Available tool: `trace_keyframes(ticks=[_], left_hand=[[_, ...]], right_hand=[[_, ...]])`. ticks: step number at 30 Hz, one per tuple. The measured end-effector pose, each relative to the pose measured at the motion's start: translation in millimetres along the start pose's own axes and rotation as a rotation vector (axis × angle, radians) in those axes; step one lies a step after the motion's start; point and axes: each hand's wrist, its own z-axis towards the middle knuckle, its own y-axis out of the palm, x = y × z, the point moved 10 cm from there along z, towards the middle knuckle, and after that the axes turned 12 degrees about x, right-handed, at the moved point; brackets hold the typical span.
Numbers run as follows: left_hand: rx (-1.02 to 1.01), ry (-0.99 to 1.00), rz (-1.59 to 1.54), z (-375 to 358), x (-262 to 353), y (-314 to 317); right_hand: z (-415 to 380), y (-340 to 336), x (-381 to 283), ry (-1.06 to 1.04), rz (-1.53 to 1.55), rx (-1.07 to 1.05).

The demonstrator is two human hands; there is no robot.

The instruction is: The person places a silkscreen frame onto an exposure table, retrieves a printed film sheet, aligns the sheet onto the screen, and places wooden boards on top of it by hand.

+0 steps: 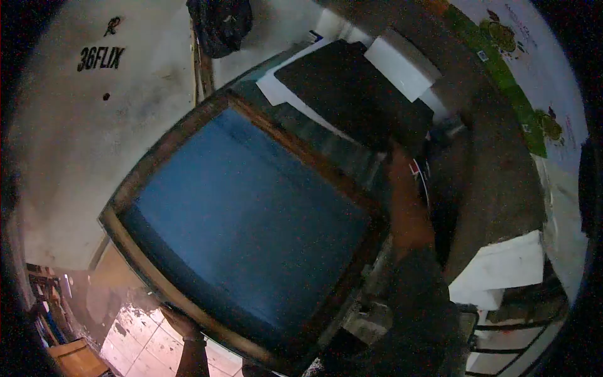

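Note:
A large wooden screen frame (135,242) stretched with blue mesh (251,220) fills the middle of the view, tilted up. At its lower left edge is my left hand (181,322), its fingers closed on the outer side of the wood. Beyond the frame's far right side lies a black sheet (352,88), with white sheets (274,88) showing from under it. My right hand (400,164) reaches to the near corner of that black sheet. Its fingers blend into the dark there, so their grip is hidden.
A white box-like piece (402,66) rests at the black sheet's far edge. A black bag (223,25) hangs by the wall. On the right are a printed banner (502,50), white panels (509,264) and a dark metal rack (509,339). White floor tiles (141,339) show lower left.

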Motion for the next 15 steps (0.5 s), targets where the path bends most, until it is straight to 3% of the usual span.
trace_keyframes(ticks=[3, 6, 8, 13, 15], left_hand=[[0.061, 0.095, 0.106, 8.9, -10.5, -11.0], [0.026, 0.314, 0.429, -5.2, 28.4, 3.0], [0.047, 0.184, 0.371, -0.1, 7.0, -7.5], [0.026, 0.318, 0.581, -5.4, 30.5, 3.3], [0.036, 0.241, 0.521, -4.6, 22.6, -1.4]], right_hand=[[28.1, -1.7, -60.7, -0.181, 0.111, 0.029], [55.0, -4.2, -129.5, -0.335, 0.229, 0.039], [69.4, -7.5, -170.6, -0.416, 0.306, 0.031], [118.8, -17.7, -220.9, -0.535, -0.076, 0.126], [125.4, -23.9, -223.3, -0.536, -0.143, 0.159]])
